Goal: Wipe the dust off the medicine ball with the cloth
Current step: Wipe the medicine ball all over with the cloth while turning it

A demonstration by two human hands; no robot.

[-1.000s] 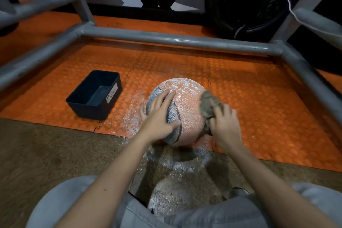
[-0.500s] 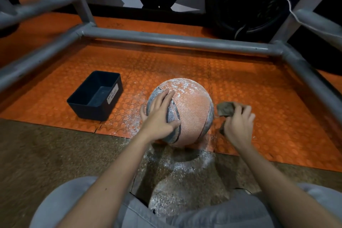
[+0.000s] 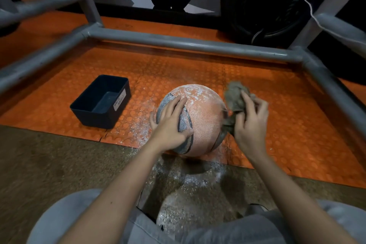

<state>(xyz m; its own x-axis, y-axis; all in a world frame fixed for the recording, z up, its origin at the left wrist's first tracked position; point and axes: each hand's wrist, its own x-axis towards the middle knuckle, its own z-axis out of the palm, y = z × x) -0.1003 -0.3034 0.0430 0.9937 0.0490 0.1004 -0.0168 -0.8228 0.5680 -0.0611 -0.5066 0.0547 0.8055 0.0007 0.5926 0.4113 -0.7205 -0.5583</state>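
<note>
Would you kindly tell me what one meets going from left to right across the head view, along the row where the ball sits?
dark bin → left hand → medicine ball → cloth → right hand, which grips the cloth

The medicine ball (image 3: 206, 121) looks like pebbled matt rubber, white powder crusting its top. The cloth (image 3: 234, 97) at its 3 o'clock is soft, crumpled fabric. At 9 o'clock, a matt plastic bin (image 3: 95, 118) bears a paper label (image 3: 119, 100). The orange mat (image 3: 198, 69) is studded.
</note>
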